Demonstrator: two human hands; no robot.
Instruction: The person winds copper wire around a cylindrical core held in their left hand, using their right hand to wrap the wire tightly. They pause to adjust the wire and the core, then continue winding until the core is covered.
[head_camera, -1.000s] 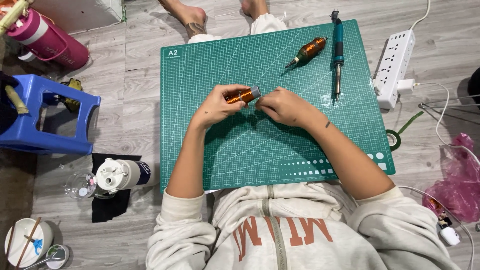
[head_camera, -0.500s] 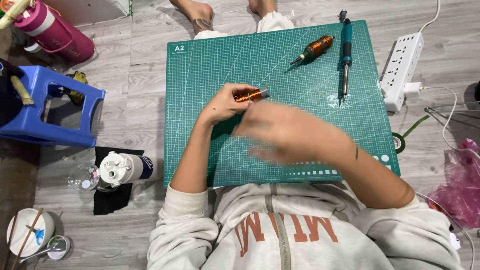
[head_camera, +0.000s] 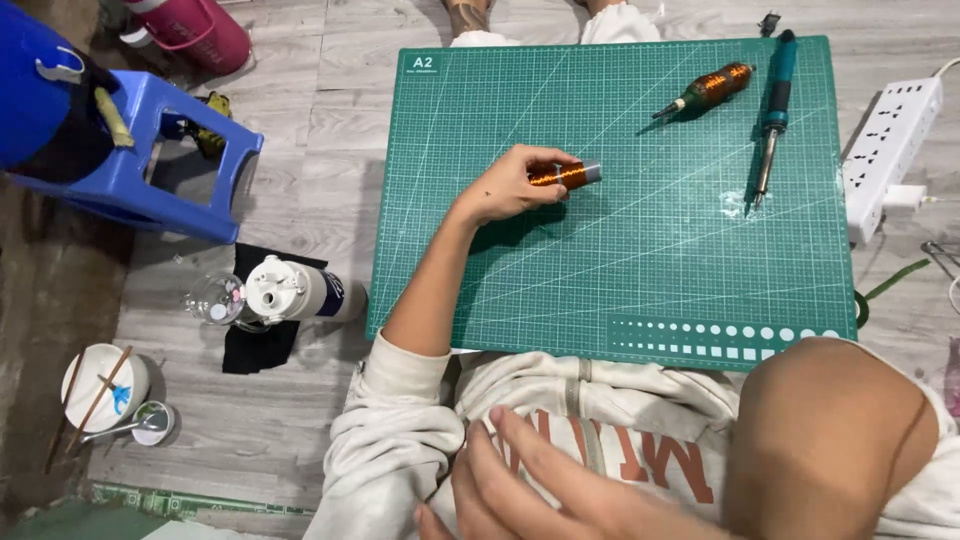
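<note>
My left hand (head_camera: 505, 190) rests on the green cutting mat (head_camera: 600, 280) and grips a small copper-wire coil with a grey end (head_camera: 565, 175) between its fingertips. My right hand (head_camera: 530, 485) is drawn back against my chest at the bottom of the view. Its fingers are spread on the light sweatshirt and hold nothing. My bent right elbow (head_camera: 830, 430) covers the mat's near right corner.
A copper-wound tool (head_camera: 705, 90) and a teal soldering iron (head_camera: 772, 110) lie at the mat's far right, beside a white power strip (head_camera: 890, 140). A blue stool (head_camera: 150, 160), white bottle (head_camera: 295, 290) and bowl with chopsticks (head_camera: 100, 385) are to the left. Another person's feet (head_camera: 470, 15) show beyond the mat.
My right hand has left the coil and swept back from the mat to my chest. The left hand still holds the coil in about the same place.
</note>
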